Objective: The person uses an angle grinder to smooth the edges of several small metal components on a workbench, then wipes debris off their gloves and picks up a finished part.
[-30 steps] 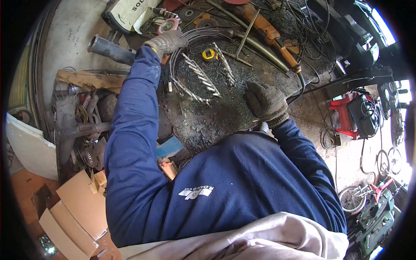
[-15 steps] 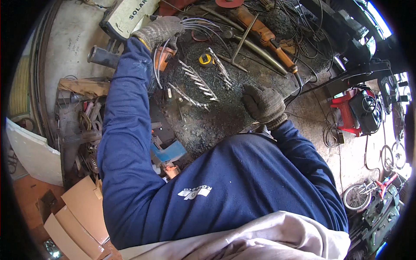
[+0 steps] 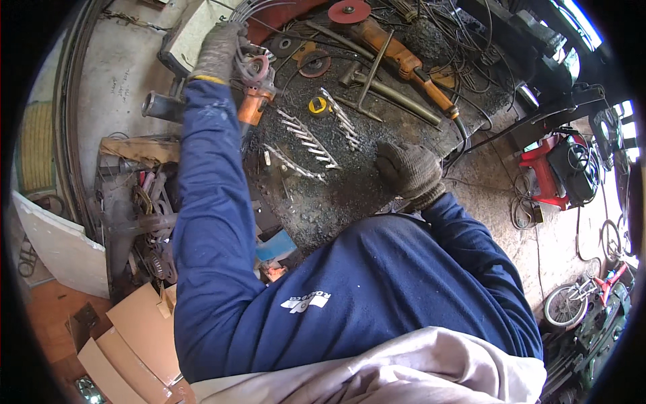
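Observation:
My left hand (image 3: 219,52), in a grey knitted glove, reaches to the back left of the bench. Its fingers close round a bundle of thin grey wires (image 3: 266,12), which curve away at the top edge; the grip itself is partly hidden. Just right of this hand lies an orange angle grinder (image 3: 253,104). My right hand (image 3: 409,170), gloved too, is curled closed low over the bench's right side, and anything inside it is hidden. Between the hands lie toothed whitish metal pieces (image 3: 309,139) and a yellow tape measure (image 3: 317,105).
A larger orange power tool (image 3: 397,50) and a long-handled hammer (image 3: 390,93) lie at the back. Loose discs (image 3: 314,63) sit near the grinder. Cables tangle at back right. A red-and-black machine (image 3: 555,168) stands on the floor to the right, cardboard boxes (image 3: 145,330) at lower left.
My left hand has moved back and slightly left with the wires, uncovering the angle grinder and the discs. My right hand stays curled in nearly the same place.

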